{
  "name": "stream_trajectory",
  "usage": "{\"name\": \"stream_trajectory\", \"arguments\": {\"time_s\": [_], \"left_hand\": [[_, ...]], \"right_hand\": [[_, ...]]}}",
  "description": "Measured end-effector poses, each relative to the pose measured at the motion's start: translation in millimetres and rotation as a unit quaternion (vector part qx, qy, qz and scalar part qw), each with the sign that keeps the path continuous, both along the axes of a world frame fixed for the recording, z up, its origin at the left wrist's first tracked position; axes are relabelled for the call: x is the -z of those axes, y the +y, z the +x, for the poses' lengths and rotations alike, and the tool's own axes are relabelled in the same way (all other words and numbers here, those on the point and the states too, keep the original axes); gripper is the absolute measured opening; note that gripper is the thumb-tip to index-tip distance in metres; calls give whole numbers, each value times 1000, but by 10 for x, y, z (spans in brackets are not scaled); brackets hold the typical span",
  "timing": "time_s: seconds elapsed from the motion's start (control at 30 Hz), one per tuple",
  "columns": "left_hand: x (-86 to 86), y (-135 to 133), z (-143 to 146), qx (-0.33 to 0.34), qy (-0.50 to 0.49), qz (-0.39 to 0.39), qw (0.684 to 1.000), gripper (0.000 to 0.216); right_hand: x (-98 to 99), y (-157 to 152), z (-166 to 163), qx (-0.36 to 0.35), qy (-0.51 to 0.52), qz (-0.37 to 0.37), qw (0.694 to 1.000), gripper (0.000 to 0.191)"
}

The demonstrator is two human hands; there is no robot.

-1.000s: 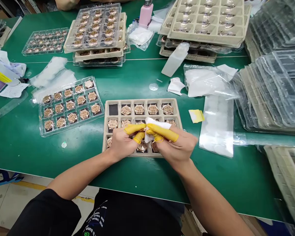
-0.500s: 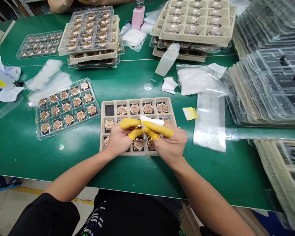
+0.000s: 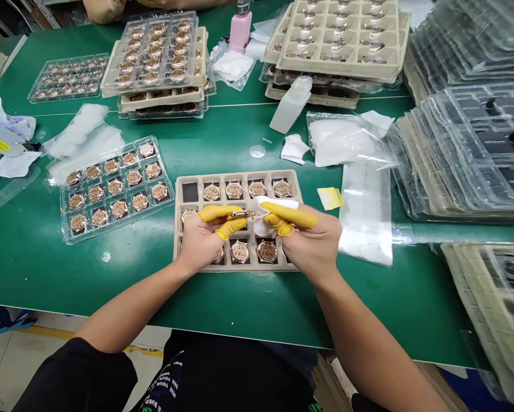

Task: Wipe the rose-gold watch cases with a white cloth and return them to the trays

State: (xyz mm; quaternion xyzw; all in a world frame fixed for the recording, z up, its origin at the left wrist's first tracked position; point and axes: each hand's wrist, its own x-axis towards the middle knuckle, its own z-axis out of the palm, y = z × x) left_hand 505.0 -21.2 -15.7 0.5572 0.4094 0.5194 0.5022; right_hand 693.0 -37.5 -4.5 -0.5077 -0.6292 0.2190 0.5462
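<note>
My left hand [image 3: 200, 239], with yellow finger cots on its thumb and finger, pinches a rose-gold watch [image 3: 242, 215] seen nearly edge-on. My right hand [image 3: 312, 237], also wearing yellow cots, presses a white cloth [image 3: 267, 209] against the watch's right side. Both hands are over a beige pulp tray [image 3: 239, 175] of square compartments, with black pads and rose-gold watches [image 3: 240, 250] in most of them. One compartment at the top left holds only its black pad. My hands hide the tray's middle compartments.
A clear plastic tray of watches [image 3: 119, 223] lies to the left. Stacked trays [image 3: 154, 94] [image 3: 312, 94], a pink bottle [image 3: 240, 31], and plastic sheets [image 3: 366, 217] cover the table. Clear tray stacks [image 3: 462, 149] stand at the right. A co-worker's arm [image 3: 104, 10] shows at the far edge.
My hands have drawn apart, with my right hand moving to the right. The watch now shows between them, and the cloth sits to its right.
</note>
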Motion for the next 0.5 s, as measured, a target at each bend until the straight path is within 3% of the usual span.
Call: {"name": "stream_trajectory", "arguments": {"time_s": [0.1,0.23,0.33,0.5], "left_hand": [[13,-2,-25,7,56,75,996,14],[-38,-48,-80,16,186,167,968,15],[-53,-81,-82,-11,187,151,971,15],[-16,-112,-28,-30,76,53,995,16]], "right_hand": [[21,-67,-116,-52,-57,49,996,34],[81,-110,-130,-38,-212,163,963,36],[116,-99,-86,9,-231,134,964,39],[120,-71,-159,38,-104,59,992,32]]}}
